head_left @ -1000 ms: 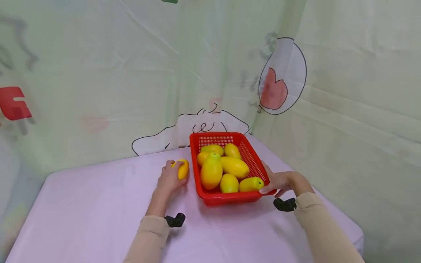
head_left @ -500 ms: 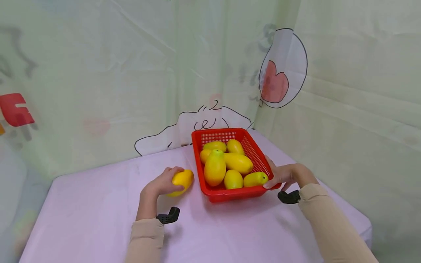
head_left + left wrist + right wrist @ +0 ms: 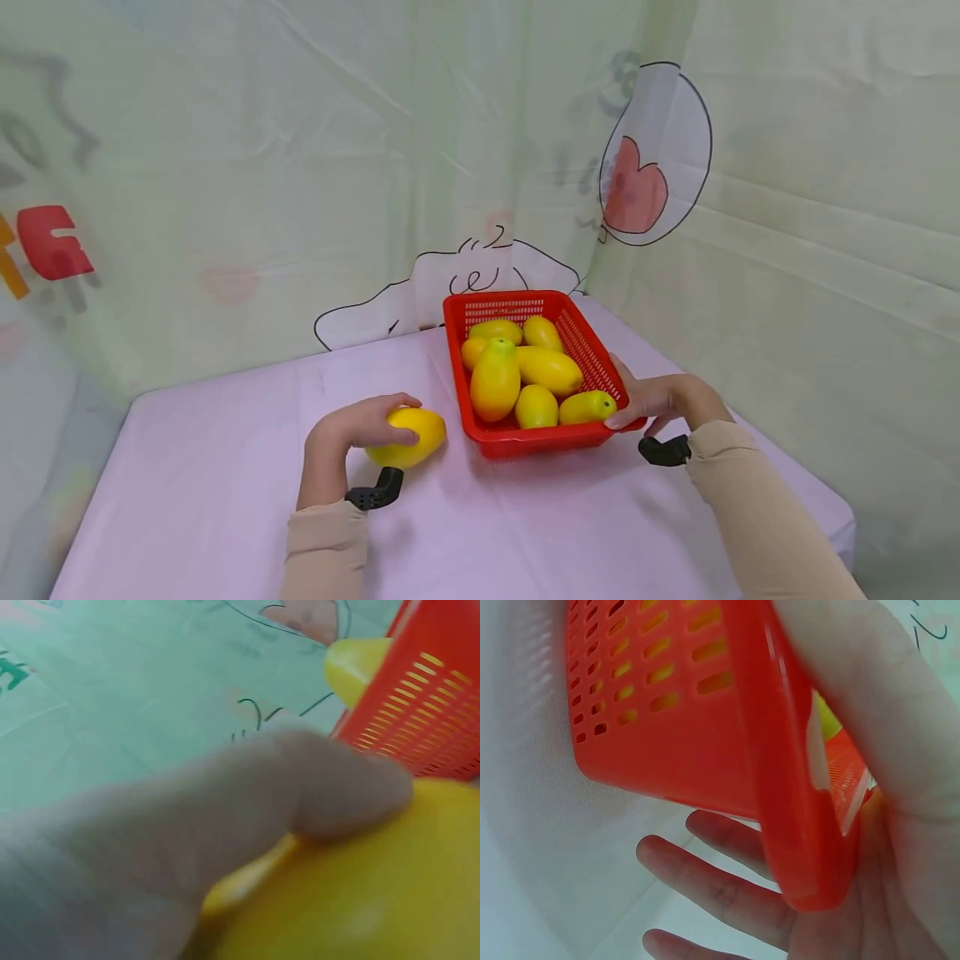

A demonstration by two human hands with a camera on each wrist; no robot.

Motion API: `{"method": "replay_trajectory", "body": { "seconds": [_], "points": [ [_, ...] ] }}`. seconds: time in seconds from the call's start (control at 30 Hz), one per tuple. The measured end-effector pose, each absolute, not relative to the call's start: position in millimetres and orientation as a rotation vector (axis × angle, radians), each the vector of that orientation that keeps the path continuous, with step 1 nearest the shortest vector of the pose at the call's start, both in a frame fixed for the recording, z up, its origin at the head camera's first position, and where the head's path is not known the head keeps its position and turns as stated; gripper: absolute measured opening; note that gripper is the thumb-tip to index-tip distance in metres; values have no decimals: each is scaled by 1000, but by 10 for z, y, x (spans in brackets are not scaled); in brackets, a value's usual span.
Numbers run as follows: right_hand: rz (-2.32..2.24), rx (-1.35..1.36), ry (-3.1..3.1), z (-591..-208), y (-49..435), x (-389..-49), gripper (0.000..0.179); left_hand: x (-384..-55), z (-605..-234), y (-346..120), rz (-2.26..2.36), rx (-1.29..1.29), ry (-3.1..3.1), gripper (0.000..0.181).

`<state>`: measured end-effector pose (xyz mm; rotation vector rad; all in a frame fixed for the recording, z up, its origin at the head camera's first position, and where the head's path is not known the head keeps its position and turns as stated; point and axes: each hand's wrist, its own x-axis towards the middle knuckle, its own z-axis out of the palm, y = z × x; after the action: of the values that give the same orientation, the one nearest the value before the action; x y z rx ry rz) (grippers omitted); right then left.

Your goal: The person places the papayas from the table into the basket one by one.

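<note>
My left hand (image 3: 367,421) grips a yellow papaya (image 3: 420,437) from above, over the table left of the basket's near corner. In the left wrist view the thumb lies across the top of this papaya (image 3: 360,900), and the basket wall (image 3: 435,697) rises just beyond. My right hand (image 3: 652,400) holds the near right corner of the red plastic basket (image 3: 517,442), thumb over the rim. In the right wrist view its fingers (image 3: 712,889) spread beneath the rim on the outside. Inside the basket lie several yellow papayas (image 3: 551,371), one propped up with its greenish end raised.
A pale pink cloth covers the table (image 3: 225,467). Behind it and along the right hang light green printed curtains (image 3: 300,167), close to the table's back and right edges. A black wrist mount (image 3: 375,492) juts from the left sleeve.
My left hand has drawn the papaya from beside the basket's left wall toward me and turned it onto its side. The right hand keeps its hold on the basket corner.
</note>
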<state>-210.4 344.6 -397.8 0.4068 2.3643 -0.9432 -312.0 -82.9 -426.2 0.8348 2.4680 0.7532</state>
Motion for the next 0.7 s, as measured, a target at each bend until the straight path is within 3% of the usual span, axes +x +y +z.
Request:
{"method": "replay_trajectory", "body": {
  "seconds": [0.2,0.7],
  "points": [
    [-957,415,2356,-3971,3451,-2099,128,-3066,-4167,-933,819,786,2410,43],
    [-962,439,2359,-3977,3461,-2100,127,-3039,-3945,-1332,1018,762,2568,73]
  ]
}}
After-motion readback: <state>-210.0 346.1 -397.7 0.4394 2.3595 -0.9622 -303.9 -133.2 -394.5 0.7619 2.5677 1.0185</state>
